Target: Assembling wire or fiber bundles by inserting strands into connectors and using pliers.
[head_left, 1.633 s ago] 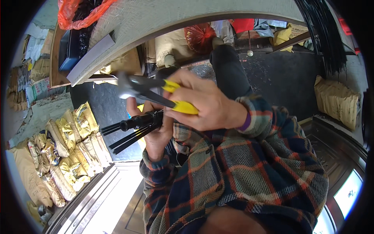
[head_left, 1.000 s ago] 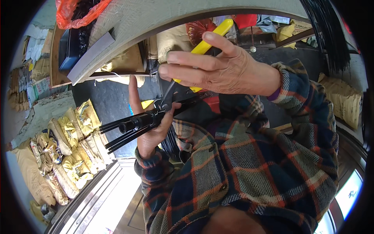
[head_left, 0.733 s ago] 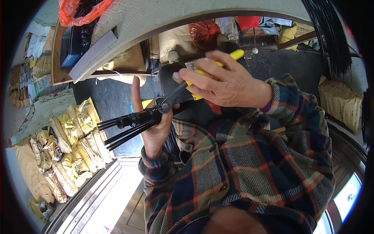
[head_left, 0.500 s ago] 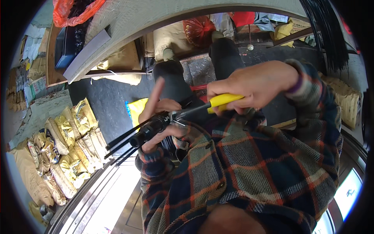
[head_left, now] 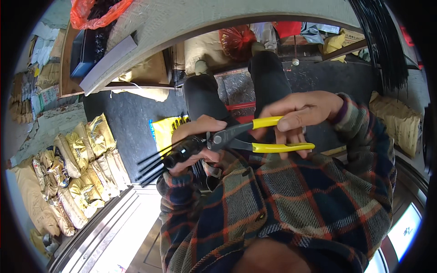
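My left hand [head_left: 195, 129] is closed around a bundle of dark cylindrical pieces [head_left: 181, 153] at the centre left. Thin black rods stick out of its far end, toward the lower left. A pair of cutting pliers [head_left: 231, 133] with yellow handles and a dark head is in my right hand [head_left: 306, 112]. Its handles are spread apart, with my thumb on the upper one and fingers around the lower one. The pliers' head is at the bundle's near end, beside my left thumb. Whether the jaws touch the bundle I cannot tell.
A grey table [head_left: 191, 16] curves across the top, with long black strands [head_left: 384, 50] hanging over its right side. Several gold and brown packets [head_left: 82, 168] lie at the left. A yellow bag [head_left: 165, 129] is beyond my left hand. A brown package [head_left: 397, 120] stands at the right.
The pliers' handles, close together before, are now spread apart, and the head has moved slightly right. My left index finger, raised before, has come down, and my thumb now lies by the pliers' head.
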`<state>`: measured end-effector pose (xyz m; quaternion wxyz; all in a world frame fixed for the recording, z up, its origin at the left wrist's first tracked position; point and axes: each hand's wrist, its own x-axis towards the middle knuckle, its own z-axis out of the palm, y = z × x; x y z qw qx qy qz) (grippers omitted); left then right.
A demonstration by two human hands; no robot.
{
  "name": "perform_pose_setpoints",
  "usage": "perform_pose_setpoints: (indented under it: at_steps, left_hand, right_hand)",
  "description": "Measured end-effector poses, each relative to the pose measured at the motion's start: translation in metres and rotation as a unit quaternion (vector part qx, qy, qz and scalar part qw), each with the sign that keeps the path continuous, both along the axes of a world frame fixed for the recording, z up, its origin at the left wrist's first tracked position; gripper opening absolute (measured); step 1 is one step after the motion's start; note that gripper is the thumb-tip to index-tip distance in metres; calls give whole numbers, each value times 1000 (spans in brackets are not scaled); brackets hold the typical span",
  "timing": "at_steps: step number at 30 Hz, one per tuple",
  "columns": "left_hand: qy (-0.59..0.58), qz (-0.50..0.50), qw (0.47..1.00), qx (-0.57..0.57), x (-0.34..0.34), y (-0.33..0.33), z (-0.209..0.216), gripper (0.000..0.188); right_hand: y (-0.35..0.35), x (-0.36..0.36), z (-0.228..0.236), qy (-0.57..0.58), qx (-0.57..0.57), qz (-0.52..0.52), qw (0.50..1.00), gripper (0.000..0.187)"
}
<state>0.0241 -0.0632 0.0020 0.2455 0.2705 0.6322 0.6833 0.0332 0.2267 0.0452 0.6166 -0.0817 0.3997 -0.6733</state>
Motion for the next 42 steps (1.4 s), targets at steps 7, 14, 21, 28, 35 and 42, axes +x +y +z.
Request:
perform_pose_setpoints:
  at_steps: [7, 14, 21, 28, 35, 42]
  left_hand:
    - [37, 166, 985, 24, 11, 12, -6, 63]
    - [-39, 175, 984, 9, 15, 11, -2, 56]
    - [48, 330, 943, -5, 6, 14, -30, 71]
    - [-29, 195, 980, 20, 0, 17, 3, 92]
    - [-69, 204, 974, 71, -18, 19, 15, 89]
    - [-97, 262, 955, 104, -21, 12, 4, 79]
  right_hand:
    - [-23, 16, 0, 744, 328, -14, 582, 35]
    - [-30, -9, 13, 870, 320, -22, 375, 30]
    - [-57, 10, -44, 813, 292, -223, 452, 33]
    - [-20, -23, 22, 640, 184, -13, 746, 21]
    - [-59, 11, -38, -8, -151, -90, 984, 41]
    - [-120, 35, -55, -65, -269, -200, 940, 38]
